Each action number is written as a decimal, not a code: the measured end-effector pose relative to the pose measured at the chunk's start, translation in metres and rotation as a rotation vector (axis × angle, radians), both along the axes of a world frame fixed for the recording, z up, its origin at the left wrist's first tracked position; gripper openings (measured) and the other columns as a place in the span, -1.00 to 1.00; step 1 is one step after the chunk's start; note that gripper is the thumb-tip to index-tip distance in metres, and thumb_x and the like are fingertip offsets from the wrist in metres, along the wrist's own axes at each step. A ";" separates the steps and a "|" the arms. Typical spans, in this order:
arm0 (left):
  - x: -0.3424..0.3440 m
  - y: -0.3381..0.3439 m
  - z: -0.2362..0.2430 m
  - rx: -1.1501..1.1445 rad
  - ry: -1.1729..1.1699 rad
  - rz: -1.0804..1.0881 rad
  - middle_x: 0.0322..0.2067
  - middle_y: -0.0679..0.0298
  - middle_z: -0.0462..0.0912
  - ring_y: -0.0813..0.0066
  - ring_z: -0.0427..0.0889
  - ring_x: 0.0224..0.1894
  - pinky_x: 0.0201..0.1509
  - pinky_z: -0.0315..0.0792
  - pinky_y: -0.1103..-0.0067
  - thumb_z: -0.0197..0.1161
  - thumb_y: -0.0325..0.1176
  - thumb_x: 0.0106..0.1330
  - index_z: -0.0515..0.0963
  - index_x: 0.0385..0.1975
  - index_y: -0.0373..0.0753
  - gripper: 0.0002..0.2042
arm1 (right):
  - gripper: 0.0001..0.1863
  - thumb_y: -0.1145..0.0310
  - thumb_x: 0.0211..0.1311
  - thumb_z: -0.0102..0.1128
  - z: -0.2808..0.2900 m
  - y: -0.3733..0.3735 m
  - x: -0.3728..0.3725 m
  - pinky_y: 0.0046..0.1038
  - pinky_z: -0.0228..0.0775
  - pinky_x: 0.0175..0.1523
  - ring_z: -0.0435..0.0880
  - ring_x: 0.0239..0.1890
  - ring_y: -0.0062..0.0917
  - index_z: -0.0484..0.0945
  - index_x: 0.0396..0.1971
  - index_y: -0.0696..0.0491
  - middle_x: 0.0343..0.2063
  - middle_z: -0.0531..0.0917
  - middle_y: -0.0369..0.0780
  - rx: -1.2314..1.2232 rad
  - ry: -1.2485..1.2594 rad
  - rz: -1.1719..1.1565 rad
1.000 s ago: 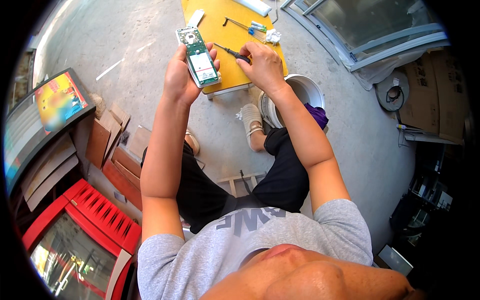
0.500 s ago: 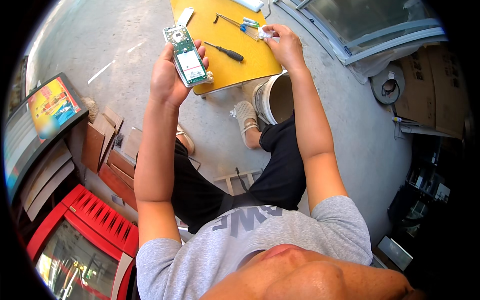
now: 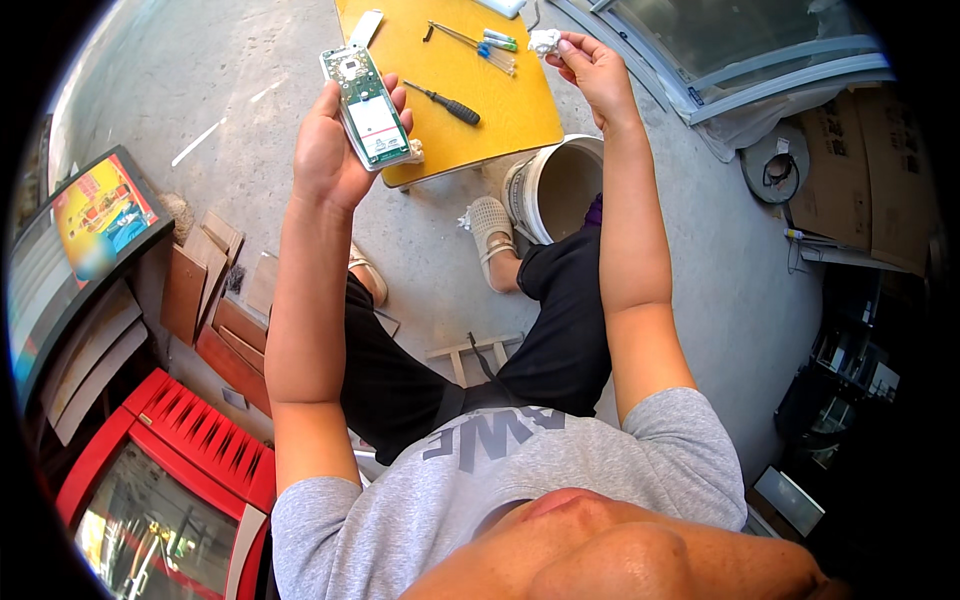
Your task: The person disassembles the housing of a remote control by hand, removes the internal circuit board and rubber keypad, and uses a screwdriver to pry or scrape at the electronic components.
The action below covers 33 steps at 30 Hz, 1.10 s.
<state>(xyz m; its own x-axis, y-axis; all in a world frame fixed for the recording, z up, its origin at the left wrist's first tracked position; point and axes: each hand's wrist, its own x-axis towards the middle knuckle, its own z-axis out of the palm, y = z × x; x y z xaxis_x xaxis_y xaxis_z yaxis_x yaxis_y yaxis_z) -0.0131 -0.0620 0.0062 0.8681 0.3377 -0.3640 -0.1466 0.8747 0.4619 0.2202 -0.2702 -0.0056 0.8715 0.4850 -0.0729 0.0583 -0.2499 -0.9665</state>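
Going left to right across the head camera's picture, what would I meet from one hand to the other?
Green circuit board held in the left hand → black-handled screwdriver → green-and-white batteries → crumpled white tissue pinched in the right hand.

I can't see the underside of the circuit board [image 3: 375, 125], which covers part of the left hand [image 3: 330, 155]; its smallest components are too tiny to tell. The far end of the yellow bench [image 3: 500, 115] is cut off at the top. The right forearm [image 3: 634, 220] partly hides the bucket [image 3: 518, 190] and purple cloth [image 3: 594, 212].
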 end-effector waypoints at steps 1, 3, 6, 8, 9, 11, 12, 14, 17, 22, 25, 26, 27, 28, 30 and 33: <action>0.000 0.000 0.000 0.000 0.000 0.002 0.00 -0.01 0.47 0.24 0.59 -0.06 -0.08 0.63 0.33 -0.42 -0.10 0.56 0.18 0.21 -0.39 -0.51 | -0.75 0.37 0.36 0.12 0.000 0.001 0.000 -0.63 0.43 -0.15 0.69 -0.21 -0.62 0.58 -0.06 0.16 -0.25 0.71 -0.23 0.007 0.004 -0.004; 0.001 0.000 -0.001 0.001 -0.001 0.005 -0.01 -0.01 0.47 0.24 0.59 -0.07 -0.09 0.63 0.34 -0.42 -0.11 0.56 0.18 0.20 -0.40 -0.51 | -0.76 0.37 0.35 0.14 0.001 0.004 0.000 -0.63 0.44 -0.15 0.69 -0.24 -0.63 0.59 -0.09 0.17 -0.26 0.71 -0.24 0.030 0.018 -0.027; 0.001 0.003 -0.003 -0.003 -0.026 -0.013 -0.02 -0.01 0.48 0.24 0.59 -0.08 -0.09 0.63 0.34 -0.41 -0.11 0.56 0.19 0.19 -0.40 -0.52 | -0.78 0.38 0.33 0.18 0.001 0.013 0.000 -0.63 0.47 -0.17 0.68 -0.27 -0.64 0.60 -0.13 0.18 -0.29 0.71 -0.24 0.077 0.026 -0.066; 0.003 0.004 -0.003 -0.011 -0.022 -0.013 -0.03 0.00 0.48 0.25 0.60 -0.09 -0.10 0.63 0.34 -0.39 -0.11 0.56 0.21 0.17 -0.41 -0.53 | -0.79 0.38 0.32 0.20 -0.002 0.020 0.002 -0.63 0.49 -0.14 0.67 -0.26 -0.65 0.60 -0.14 0.17 -0.30 0.70 -0.26 0.090 0.015 -0.071; 0.003 0.005 -0.003 -0.015 -0.020 -0.015 -0.03 0.00 0.48 0.25 0.60 -0.10 -0.10 0.64 0.34 -0.38 -0.12 0.56 0.22 0.16 -0.41 -0.53 | -0.80 0.38 0.33 0.20 -0.008 0.024 0.003 -0.63 0.50 -0.11 0.67 -0.24 -0.65 0.60 -0.14 0.15 -0.30 0.69 -0.27 0.085 0.002 -0.062; 0.005 0.006 -0.003 -0.023 -0.019 -0.017 -0.03 0.00 0.49 0.25 0.60 -0.10 -0.11 0.64 0.33 -0.36 -0.12 0.56 0.24 0.15 -0.41 -0.54 | -0.81 0.40 0.34 0.18 -0.013 0.036 0.003 -0.61 0.52 -0.06 0.67 -0.21 -0.64 0.59 -0.13 0.16 -0.32 0.68 -0.28 0.074 0.004 -0.049; 0.005 0.007 -0.003 -0.027 -0.018 -0.017 -0.04 0.00 0.49 0.25 0.61 -0.11 -0.11 0.64 0.33 -0.35 -0.12 0.56 0.25 0.14 -0.41 -0.54 | -0.81 0.42 0.33 0.18 -0.017 0.043 0.002 -0.61 0.52 -0.08 0.68 -0.22 -0.62 0.58 -0.15 0.20 -0.34 0.69 -0.27 0.156 0.008 -0.042; 0.005 0.009 -0.003 -0.039 -0.018 -0.012 -0.03 0.00 0.49 0.24 0.61 -0.11 -0.12 0.64 0.33 -0.35 -0.12 0.56 0.25 0.14 -0.41 -0.54 | -0.81 0.46 0.31 0.18 -0.024 0.055 0.001 -0.60 0.52 -0.11 0.69 -0.24 -0.60 0.58 -0.17 0.26 -0.39 0.70 -0.24 0.317 0.017 -0.024; 0.001 0.017 -0.012 -0.078 -0.073 -0.031 0.02 -0.01 0.49 0.18 0.60 -0.05 -0.06 0.62 0.28 -0.34 -0.12 0.56 0.25 0.17 -0.41 -0.52 | -0.80 0.41 0.20 0.27 -0.010 0.049 -0.004 -0.52 0.52 -0.11 0.71 -0.23 -0.52 0.63 -0.19 0.13 -0.27 0.70 -0.17 -0.071 -0.196 -0.041; -0.002 0.019 -0.009 -0.089 -0.095 -0.018 0.03 -0.02 0.49 0.18 0.60 -0.04 -0.05 0.62 0.28 -0.35 -0.10 0.56 0.24 0.18 -0.40 -0.52 | -0.77 0.33 0.11 0.36 0.008 0.033 -0.020 -0.53 0.51 -0.13 0.65 -0.26 -0.63 0.67 -0.24 0.09 -0.31 0.69 -0.23 -0.481 -0.403 0.100; 0.000 0.016 -0.002 -0.067 -0.052 -0.002 -0.02 0.00 0.49 0.23 0.61 -0.08 -0.10 0.63 0.32 -0.36 -0.11 0.56 0.23 0.16 -0.38 -0.54 | -0.73 0.31 0.02 0.43 0.001 0.029 -0.025 -0.48 0.51 -0.13 0.65 -0.32 -0.55 0.69 -0.26 0.08 -0.36 0.68 -0.22 -0.549 -0.426 0.183; 0.000 0.017 -0.003 -0.066 -0.052 -0.003 -0.01 0.00 0.49 0.23 0.61 -0.08 -0.10 0.63 0.32 -0.36 -0.10 0.56 0.23 0.16 -0.38 -0.54 | -0.74 0.30 0.02 0.43 0.002 0.030 -0.027 -0.47 0.51 -0.13 0.65 -0.32 -0.55 0.69 -0.27 0.07 -0.37 0.68 -0.22 -0.575 -0.419 0.207; -0.001 0.017 -0.003 -0.064 -0.053 -0.005 -0.01 0.00 0.49 0.23 0.61 -0.08 -0.10 0.63 0.32 -0.36 -0.10 0.56 0.24 0.16 -0.38 -0.54 | -0.74 0.30 0.01 0.44 0.004 0.031 -0.029 -0.47 0.51 -0.13 0.65 -0.32 -0.55 0.70 -0.28 0.06 -0.37 0.67 -0.22 -0.601 -0.411 0.229; -0.001 0.017 -0.002 -0.059 -0.044 0.001 -0.02 0.00 0.49 0.24 0.61 -0.08 -0.10 0.64 0.32 -0.36 -0.11 0.56 0.24 0.16 -0.38 -0.54 | -0.75 0.30 0.01 0.44 0.007 0.031 -0.032 -0.46 0.51 -0.14 0.65 -0.32 -0.55 0.70 -0.29 0.06 -0.38 0.67 -0.22 -0.627 -0.404 0.252; 0.000 0.015 0.000 -0.048 -0.027 0.012 -0.02 0.00 0.49 0.24 0.61 -0.08 -0.10 0.64 0.33 -0.35 -0.11 0.55 0.24 0.16 -0.38 -0.54 | -0.76 0.30 0.00 0.44 0.013 0.031 -0.035 -0.45 0.50 -0.14 0.65 -0.32 -0.54 0.71 -0.30 0.05 -0.38 0.66 -0.22 -0.662 -0.379 0.260; 0.000 0.015 -0.001 -0.042 -0.030 0.012 -0.02 0.00 0.49 0.25 0.61 -0.09 -0.11 0.65 0.34 -0.35 -0.12 0.55 0.24 0.15 -0.39 -0.55 | -0.78 0.29 0.01 0.44 0.009 0.029 -0.036 -0.44 0.49 -0.16 0.64 -0.34 -0.53 0.71 -0.33 0.03 -0.37 0.63 -0.21 -0.670 -0.447 0.266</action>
<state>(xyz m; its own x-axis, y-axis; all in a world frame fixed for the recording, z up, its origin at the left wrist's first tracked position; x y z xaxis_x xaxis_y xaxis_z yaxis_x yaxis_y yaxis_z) -0.0126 -0.0468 0.0052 0.8746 0.3333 -0.3521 -0.1705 0.8913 0.4202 0.1846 -0.2412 0.0038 0.7495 0.6554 -0.0935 0.5379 -0.6853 -0.4909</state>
